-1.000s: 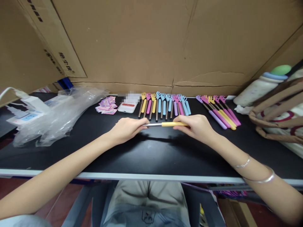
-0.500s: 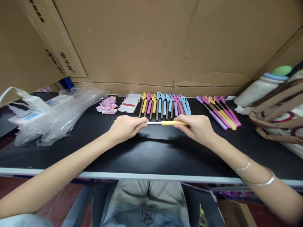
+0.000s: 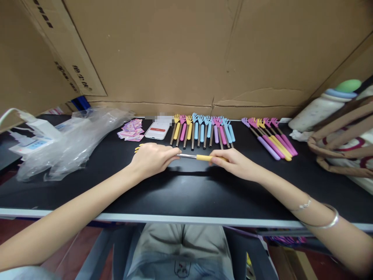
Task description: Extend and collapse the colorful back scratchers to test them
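Both of my hands hold one yellow back scratcher (image 3: 196,156) level above the black table (image 3: 186,190). My left hand (image 3: 151,158) is closed round its metal rod near the claw end, whose yellow tips show past my knuckles. My right hand (image 3: 233,163) pinches the yellow grip end. Behind them lies a row of several scratchers (image 3: 202,130) with yellow, pink, blue and purple grips. A second bunch (image 3: 271,136) lies further right.
A white phone (image 3: 157,130) and pink paper slips (image 3: 131,130) lie behind my left hand. Clear plastic bags (image 3: 72,144) and a power strip (image 3: 32,136) sit at left. A woven bag (image 3: 344,144) and bottle (image 3: 320,109) stand at right. Cardboard walls close the back.
The scratcher has slid left: its claw end now pokes out past my left hand. My right hand has moved left and slightly nearer, and less yellow grip shows.
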{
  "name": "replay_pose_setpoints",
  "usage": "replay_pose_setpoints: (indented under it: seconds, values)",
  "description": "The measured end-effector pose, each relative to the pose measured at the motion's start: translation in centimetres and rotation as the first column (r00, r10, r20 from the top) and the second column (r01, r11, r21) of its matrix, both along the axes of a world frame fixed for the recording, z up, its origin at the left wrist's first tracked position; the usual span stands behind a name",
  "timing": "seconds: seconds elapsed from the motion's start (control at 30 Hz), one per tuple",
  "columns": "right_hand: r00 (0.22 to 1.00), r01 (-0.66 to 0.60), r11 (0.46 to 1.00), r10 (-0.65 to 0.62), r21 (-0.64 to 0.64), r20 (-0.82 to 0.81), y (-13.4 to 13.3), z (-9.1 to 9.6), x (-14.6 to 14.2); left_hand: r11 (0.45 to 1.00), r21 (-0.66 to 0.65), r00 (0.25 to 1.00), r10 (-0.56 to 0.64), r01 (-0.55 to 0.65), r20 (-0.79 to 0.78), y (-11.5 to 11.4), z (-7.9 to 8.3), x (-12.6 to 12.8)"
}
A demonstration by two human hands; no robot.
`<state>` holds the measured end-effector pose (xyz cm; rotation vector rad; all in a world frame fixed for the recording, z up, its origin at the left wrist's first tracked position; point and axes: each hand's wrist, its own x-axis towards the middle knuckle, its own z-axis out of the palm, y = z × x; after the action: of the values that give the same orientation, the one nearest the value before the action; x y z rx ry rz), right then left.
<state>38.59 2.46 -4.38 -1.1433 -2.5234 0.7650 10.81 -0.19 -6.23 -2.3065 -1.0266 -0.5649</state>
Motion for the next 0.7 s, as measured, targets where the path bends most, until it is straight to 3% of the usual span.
replay_pose_setpoints:
  seconds: [0.07, 0.13, 0.27, 0.4, 0.7]
  values:
    - [0.999, -0.023, 0.995, 0.020, -0.096, -0.032, 0.1, 0.0, 0.0, 1.000, 0.028, 1.000, -0.011, 0.012, -0.020, 0.0, 0.0, 0.1]
    - [0.999, -0.012, 0.994, 0.008, -0.107, -0.044, 0.1, 0.1, -0.1, 0.999, 0.039, 1.000, -0.011, 0.011, -0.023, 0.0, -0.1, 0.2]
    - [0.997, 0.075, 0.995, -0.074, 0.059, -0.015, -0.1, 0.6, 0.0, 1.000, -0.028, 1.000, 0.006, -0.006, 0.015, 0.1, -0.2, 0.3]
    - [0.990, 0.139, 0.960, -0.143, 0.242, 0.000, -0.2, 1.1, 0.6, 0.991, -0.129, 0.997, 0.045, -0.036, 0.065, 0.2, 0.0, 0.3]
    - [0.982, 0.151, 0.902, -0.182, 0.406, 0.040, 0.0, 1.0, 0.9, 0.972, -0.219, 0.990, 0.110, -0.090, 0.084, 0.6, 0.4, -0.2]
